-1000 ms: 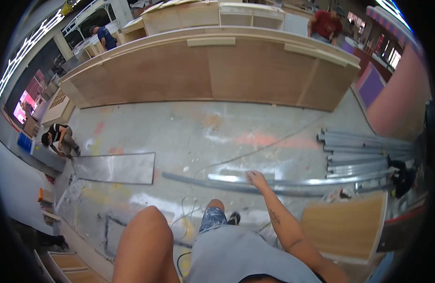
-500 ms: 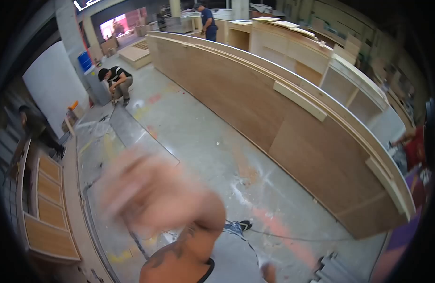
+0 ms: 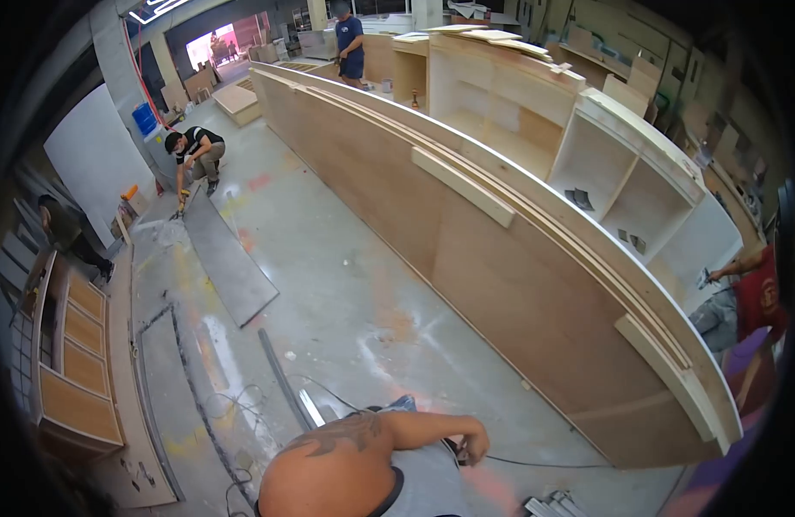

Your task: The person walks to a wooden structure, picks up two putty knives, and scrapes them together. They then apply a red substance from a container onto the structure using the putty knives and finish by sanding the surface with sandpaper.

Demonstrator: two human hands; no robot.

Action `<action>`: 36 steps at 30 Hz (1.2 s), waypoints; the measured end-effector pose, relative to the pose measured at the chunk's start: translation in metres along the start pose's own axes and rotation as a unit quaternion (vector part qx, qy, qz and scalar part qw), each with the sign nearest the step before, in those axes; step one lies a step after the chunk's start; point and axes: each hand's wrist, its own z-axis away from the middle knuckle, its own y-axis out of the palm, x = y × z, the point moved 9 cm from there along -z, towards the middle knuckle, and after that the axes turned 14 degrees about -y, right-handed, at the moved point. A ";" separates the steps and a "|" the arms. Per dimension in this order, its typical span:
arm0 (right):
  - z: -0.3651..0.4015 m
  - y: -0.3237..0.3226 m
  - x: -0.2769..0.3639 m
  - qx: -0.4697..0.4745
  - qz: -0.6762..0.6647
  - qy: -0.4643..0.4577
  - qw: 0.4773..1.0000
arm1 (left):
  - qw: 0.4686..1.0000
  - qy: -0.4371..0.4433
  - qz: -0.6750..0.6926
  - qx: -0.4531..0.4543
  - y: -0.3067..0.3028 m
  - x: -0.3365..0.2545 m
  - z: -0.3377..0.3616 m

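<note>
Plywood takes most of the view: a long curved cabinet (image 3: 518, 284) runs from the far left to the near right, with open shelves behind it. In front of it lies the concrete floor (image 3: 346, 284), dusty and marked with paint. On the floor at the left lies a grey sheet (image 3: 229, 258), and a crouching person (image 3: 195, 155) is busy at its far end. Nearer, a thin metal rail (image 3: 281, 375) lies on the floor and points toward the wearer. A thin dark cable (image 3: 544, 465) runs over the floor from the near right to the wearer's left hand (image 3: 473, 446), which is low at the near edge, at the end of a bent arm. Its fingers are curled downward. The grip looks closed near something small and dark, but I cannot tell if it pinches the cable or only rests beside it. The right hand is not to be seen. In my judgement, handling the cable well here means keeping it slack and flat on the floor, away from the edge of the rail, which may be sharp. It also helps to watch the fingers, because the hand is half hidden under the body.
</note>
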 end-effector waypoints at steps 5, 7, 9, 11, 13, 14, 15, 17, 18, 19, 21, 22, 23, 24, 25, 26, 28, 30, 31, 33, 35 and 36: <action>-0.002 -0.073 -0.056 0.065 0.029 0.016 0.997 | 0.962 -0.019 -0.063 -0.266 -0.111 -0.079 -0.111; -0.034 -0.115 -0.042 0.047 0.034 -0.068 0.996 | 0.952 0.026 -0.032 -0.304 -0.137 -0.100 -0.160; -0.052 -0.173 -0.036 -0.103 -0.400 0.031 0.910 | 0.965 0.027 -0.022 -0.261 -0.132 -0.102 -0.233; -0.052 -0.256 -0.021 -0.228 -0.260 0.017 0.938 | 0.975 0.051 -0.065 -0.206 -0.121 -0.134 -0.264; -0.044 -0.335 -0.020 -0.308 -0.139 -0.029 0.941 | 0.979 -0.001 -0.181 -0.090 -0.084 -0.150 -0.315; -0.041 -0.362 -0.022 -0.335 -0.091 0.009 0.938 | 0.976 -0.020 -0.212 -0.044 -0.072 -0.161 -0.333; -0.029 -0.376 -0.026 -0.362 -0.109 0.017 0.925 | 0.972 -0.009 -0.236 -0.019 -0.067 -0.178 -0.354; -0.022 -0.399 -0.032 -0.389 -0.346 -0.015 0.853 | 0.953 -0.017 -0.280 0.112 -0.057 -0.208 -0.392; -0.022 -0.410 -0.041 -0.386 -0.361 -0.011 0.849 | 0.948 -0.008 -0.294 0.120 -0.069 -0.231 -0.422; -0.013 -0.414 -0.066 -0.379 -0.373 0.002 0.847 | 0.949 0.014 -0.289 0.126 -0.072 -0.250 -0.451; 0.031 -0.416 -0.075 -0.431 -0.282 0.126 0.848 | 0.957 0.120 -0.241 0.110 -0.093 -0.295 -0.528; 0.060 -0.412 -0.098 -0.450 -0.293 0.148 0.830 | 0.854 0.308 -0.382 0.175 -0.077 -0.308 -0.570; 0.077 -0.402 -0.131 -0.430 -0.297 0.148 0.840 | 0.951 0.040 -0.287 0.104 -0.109 -0.341 -0.594; 0.088 -0.390 -0.154 -0.411 -0.302 0.139 0.849 | 0.953 0.061 -0.285 0.077 -0.121 -0.392 -0.592; 0.092 -0.387 -0.170 -0.432 -0.316 0.143 0.832 | 0.955 0.088 -0.282 0.038 -0.141 -0.445 -0.606; 0.100 -0.377 -0.187 -0.455 -0.362 0.163 0.797 | 0.949 0.096 -0.294 0.056 -0.143 -0.486 -0.623; 0.110 -0.336 -0.216 -0.477 -0.450 0.209 0.726 | 0.962 0.061 -0.252 0.091 -0.147 -0.523 -0.656; 0.087 -0.340 -0.226 -0.486 -0.526 0.235 0.657 | 0.946 0.083 -0.295 0.102 -0.140 -0.556 -0.698; 0.075 -0.358 -0.212 -0.484 -0.522 0.241 0.659 | 0.934 0.104 -0.325 0.109 -0.131 -0.571 -0.718; 0.051 -0.408 -0.181 -0.476 -0.496 0.247 0.683 | 0.955 0.080 -0.244 0.151 -0.112 -0.604 -0.752; 0.025 -0.468 -0.167 -0.467 -0.469 0.244 0.709 | 0.967 0.055 -0.157 0.194 -0.095 -0.646 -0.783; 0.012 -0.504 -0.163 -0.460 -0.451 0.241 0.725 | 0.964 0.071 -0.126 0.222 -0.086 -0.682 -0.794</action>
